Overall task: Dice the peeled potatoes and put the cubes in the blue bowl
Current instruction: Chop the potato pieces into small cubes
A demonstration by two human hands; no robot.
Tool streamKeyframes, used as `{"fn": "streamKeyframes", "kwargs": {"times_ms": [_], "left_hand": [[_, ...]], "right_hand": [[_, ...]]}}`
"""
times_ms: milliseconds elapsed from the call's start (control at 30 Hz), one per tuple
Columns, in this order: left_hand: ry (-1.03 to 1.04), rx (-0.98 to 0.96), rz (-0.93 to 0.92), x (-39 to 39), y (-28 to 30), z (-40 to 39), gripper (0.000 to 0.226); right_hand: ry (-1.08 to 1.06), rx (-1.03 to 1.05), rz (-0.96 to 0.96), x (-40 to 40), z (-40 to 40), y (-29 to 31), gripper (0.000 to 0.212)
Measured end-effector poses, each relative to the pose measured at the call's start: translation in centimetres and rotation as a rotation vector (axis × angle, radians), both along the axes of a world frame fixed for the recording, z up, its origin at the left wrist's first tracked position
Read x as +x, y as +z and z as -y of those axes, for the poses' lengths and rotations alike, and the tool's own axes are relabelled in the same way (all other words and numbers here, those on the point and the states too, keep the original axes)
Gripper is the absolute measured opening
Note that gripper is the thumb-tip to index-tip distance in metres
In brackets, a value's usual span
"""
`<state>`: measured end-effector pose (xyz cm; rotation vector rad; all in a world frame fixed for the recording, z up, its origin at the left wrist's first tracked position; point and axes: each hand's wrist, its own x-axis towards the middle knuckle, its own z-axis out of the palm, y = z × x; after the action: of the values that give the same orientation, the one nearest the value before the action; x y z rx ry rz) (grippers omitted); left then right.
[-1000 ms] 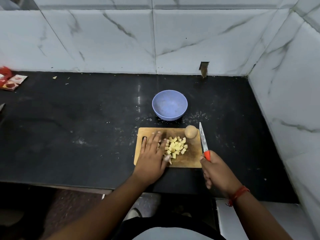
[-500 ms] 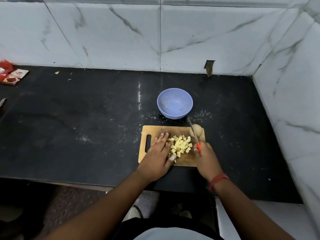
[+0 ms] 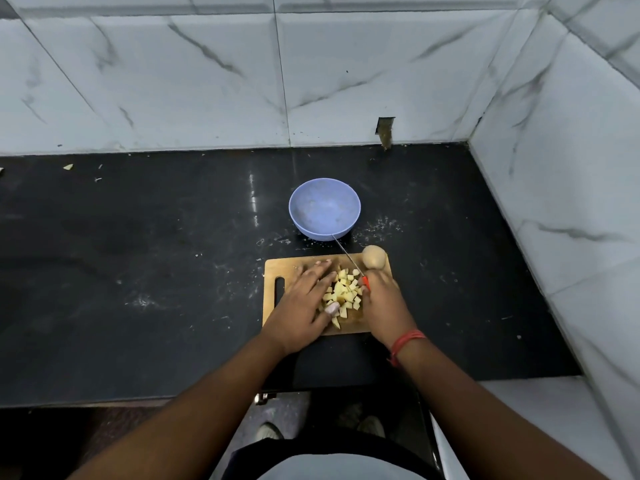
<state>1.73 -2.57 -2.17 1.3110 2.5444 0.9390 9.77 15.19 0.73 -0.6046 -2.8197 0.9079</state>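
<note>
Black countertop [image 3: 138, 271] fills mid-frame. At centre, a wooden cutting board [image 3: 273, 268] carries potato cubes [image 3: 343, 292] between both hands. Left hand [image 3: 304, 303] lies flat, fingers spread. Right hand [image 3: 384, 299] grips a red-handled knife [image 3: 349, 261]. Blue bowl [image 3: 325, 213] sits just above; whole peeled potato [image 3: 374, 257] at board's upper right.

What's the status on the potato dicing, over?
Left hand flat, right hand gripping red-handled knife, both cupping pale potato cubes on wooden cutting board. Round blue plastic bowl empty. Whole peeled potato uncut.
</note>
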Motion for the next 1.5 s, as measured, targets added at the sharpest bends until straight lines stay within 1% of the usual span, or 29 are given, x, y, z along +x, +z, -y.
{"fn": "streamKeyframes", "kwargs": {"times_ms": [67,133,167,233,333,433,533,600,667,733,767,867,933,1000,1067,1133,1167,1233,1333,1400,1500], "left_hand": [[0.035,0.034,-0.056,0.0,-0.2,0.0,0.056],[0.094,0.022,-0.073,-0.1,-0.4,0.2,0.057],[0.131,0.001,-0.067,-0.2,-0.6,0.3,0.059],[0.173,-0.054,0.011,-0.4,-1.0,0.4,0.066],[0.105,-0.106,0.08,-0.9,-1.3,0.2,0.071],[0.073,-0.077,0.113,-1.0,-0.7,-0.1,0.071],[0.092,-0.064,0.005,-1.2,0.2,-0.6,0.067],[0.018,-0.072,-0.06,-1.3,0.7,-1.4,0.063],[-0.09,-0.124,-0.114,-1.3,1.1,-2.9,0.061],[-0.132,-0.167,-0.139,-0.9,1.5,-4.9,0.06],[-0.121,-0.181,-0.137,-0.7,1.8,-5.9,0.059],[-0.043,-0.229,-0.03,-0.3,2.5,-8.2,0.063],[-0.027,-0.266,0.051,-0.3,2.9,-9.3,0.066],[-0.012,-0.239,0.128,-0.3,3.5,-9.8,0.064],[-0.029,-0.186,0.14,-0.3,3.8,-9.3,0.058],[-0.099,-0.164,0.135,0.2,3.6,-8.2,0.058],[-0.142,-0.176,0.12,0.6,3.3,-7.5,0.06],[-0.205,-0.232,0.012,1.5,2.2,-6.5,0.066],[-0.23,-0.292,-0.27,2.4,1.0,-5.6,0.068],[-0.263,-0.281,-0.438,2.4,0.7,-5.0,0.062],[-0.451,-0.236,-0.588,1.9,-0.4,-4.0,0.05]], "right_hand": [[0.025,0.005,0.002,-0.1,0.5,-0.3,0.015],[0.01,0.001,-0.016,-0.2,0.8,-0.6,0.014],[-0.005,0.017,-0.035,-0.3,0.8,-0.6,0.016],[-0.016,0.055,-0.033,-0.8,1.0,-0.7,0.022],[0.071,0.03,-0.007,-1.5,1.9,-0.7,0.033],[0.09,-0.036,-0.034,-1.6,2.3,-0.7,0.037],[-0.032,-0.13,-0.125,-0.9,1.3,0.3,0.025],[-0.166,-0.182,-0.22,-0.2,0.0,1.0,0.018],[-0.324,-0.223,-0.284,0.3,-1.5,1.2,0.016],[-0.438,-0.304,-0.263,0.1,-2.8,1.2,0.016],[-0.46,-0.355,-0.228,-0.2,-3.4,1.2,0.017],[-0.418,-0.49,-0.093,-1.1,-4.1,1.3,0.026],[-0.396,-0.564,-0.048,-1.6,-4.1,1.5,0.033],[-0.387,-0.602,-0.047,-1.8,-4.2,1.7,0.033],[-0.39,-0.612,-0.05,-1.5,-4.2,1.5,0.032],[-0.379,-0.598,-0.02,-0.9,-4.1,1.1,0.034],[-0.363,-0.596,0.0,-0.6,-4.0,0.8,0.035],[-0.323,-0.559,0.049,-0.1,-3.8,0.3,0.037],[-0.258,-0.476,0.122,-0.3,-3.8,0.2,0.04],[-0.248,-0.472,0.133,-0.6,-3.9,0.2,0.039],[-0.276,-0.499,0.122,-0.7,-3.9,0.1,0.036]]}}
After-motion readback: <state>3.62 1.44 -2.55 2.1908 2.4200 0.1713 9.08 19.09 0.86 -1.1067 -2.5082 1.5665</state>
